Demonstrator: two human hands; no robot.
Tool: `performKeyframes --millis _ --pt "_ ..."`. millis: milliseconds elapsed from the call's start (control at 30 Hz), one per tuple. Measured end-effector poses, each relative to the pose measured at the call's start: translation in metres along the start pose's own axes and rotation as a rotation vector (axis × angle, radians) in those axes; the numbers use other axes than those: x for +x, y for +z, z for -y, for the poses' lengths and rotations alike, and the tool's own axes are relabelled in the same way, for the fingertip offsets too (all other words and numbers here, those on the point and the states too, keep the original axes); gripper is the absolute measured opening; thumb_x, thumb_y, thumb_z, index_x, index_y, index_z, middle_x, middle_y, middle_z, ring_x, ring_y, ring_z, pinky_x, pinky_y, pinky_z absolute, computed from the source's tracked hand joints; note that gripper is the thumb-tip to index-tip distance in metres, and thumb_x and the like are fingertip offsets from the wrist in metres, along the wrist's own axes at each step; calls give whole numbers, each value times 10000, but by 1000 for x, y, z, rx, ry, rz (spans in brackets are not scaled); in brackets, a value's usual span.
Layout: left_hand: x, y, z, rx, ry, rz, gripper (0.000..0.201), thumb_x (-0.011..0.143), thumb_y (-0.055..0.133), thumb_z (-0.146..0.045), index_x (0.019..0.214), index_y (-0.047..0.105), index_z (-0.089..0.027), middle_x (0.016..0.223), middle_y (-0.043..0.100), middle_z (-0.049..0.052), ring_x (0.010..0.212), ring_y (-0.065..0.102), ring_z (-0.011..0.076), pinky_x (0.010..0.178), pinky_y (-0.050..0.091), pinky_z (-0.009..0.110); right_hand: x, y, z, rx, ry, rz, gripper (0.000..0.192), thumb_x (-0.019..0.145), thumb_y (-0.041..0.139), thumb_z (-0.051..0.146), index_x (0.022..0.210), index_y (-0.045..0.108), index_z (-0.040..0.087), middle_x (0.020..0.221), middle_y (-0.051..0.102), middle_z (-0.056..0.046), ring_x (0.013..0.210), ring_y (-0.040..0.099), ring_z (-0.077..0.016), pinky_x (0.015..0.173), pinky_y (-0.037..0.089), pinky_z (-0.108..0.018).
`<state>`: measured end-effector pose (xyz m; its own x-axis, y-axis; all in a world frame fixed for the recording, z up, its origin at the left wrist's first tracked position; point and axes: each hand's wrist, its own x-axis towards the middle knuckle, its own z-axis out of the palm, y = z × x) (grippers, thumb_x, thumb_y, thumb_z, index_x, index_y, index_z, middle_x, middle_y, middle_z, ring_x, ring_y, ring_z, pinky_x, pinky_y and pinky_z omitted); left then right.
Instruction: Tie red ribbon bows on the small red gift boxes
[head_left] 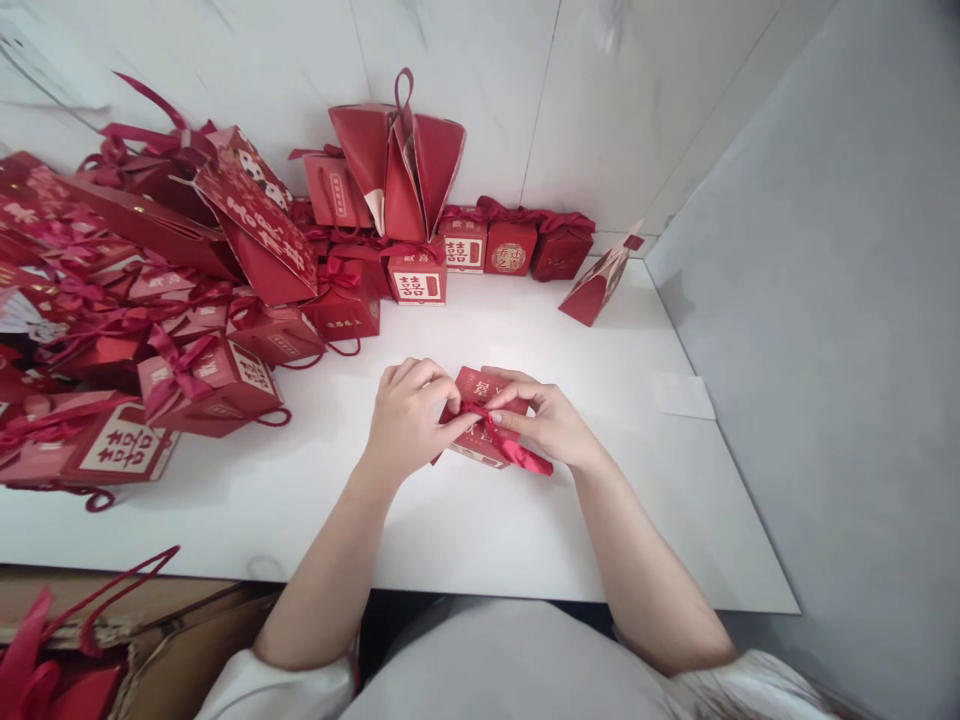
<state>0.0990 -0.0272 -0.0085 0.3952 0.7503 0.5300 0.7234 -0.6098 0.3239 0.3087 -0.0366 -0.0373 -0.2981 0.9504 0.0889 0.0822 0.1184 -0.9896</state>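
Observation:
A small red gift box (474,384) stands on the white table in front of me, with pale lettering on its top. A red satin ribbon (529,457) runs across the box top, and one loose end hangs toward the front right. My left hand (412,415) pinches the ribbon at the left of the box's middle. From the other side, my right hand (544,415) pinches the ribbon close to the same spot, thumb and forefinger together. The fingers partly hide where the ribbon crosses.
Many red boxes with bows (184,380) crowd the table's left side, and more line the wall at the back. A folded red box (596,285) stands at the back right. A cardboard carton (195,635) is below the table's front left edge. A grey partition (840,350) borders the right.

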Motion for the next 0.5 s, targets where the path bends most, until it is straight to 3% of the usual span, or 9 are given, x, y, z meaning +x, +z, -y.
performKeyframes --millis 233,500 --pt "0 -4 6 -268 -88 148 155 812 712 -354 857 670 -211 867 612 22 834 565 181 809 433 353 0 0 0 19 -13 -27 36 813 733 261 846 745 269 1343 603 -47 1278 549 -231 1135 350 -454" --pt "1 -9 4 -452 -100 189 97 894 606 -273 850 646 -195 866 599 18 824 566 154 823 444 324 -2 1 3 -35 -62 -47 91 850 675 248 896 748 275 1319 623 -45 1257 561 -231 1090 393 -444"
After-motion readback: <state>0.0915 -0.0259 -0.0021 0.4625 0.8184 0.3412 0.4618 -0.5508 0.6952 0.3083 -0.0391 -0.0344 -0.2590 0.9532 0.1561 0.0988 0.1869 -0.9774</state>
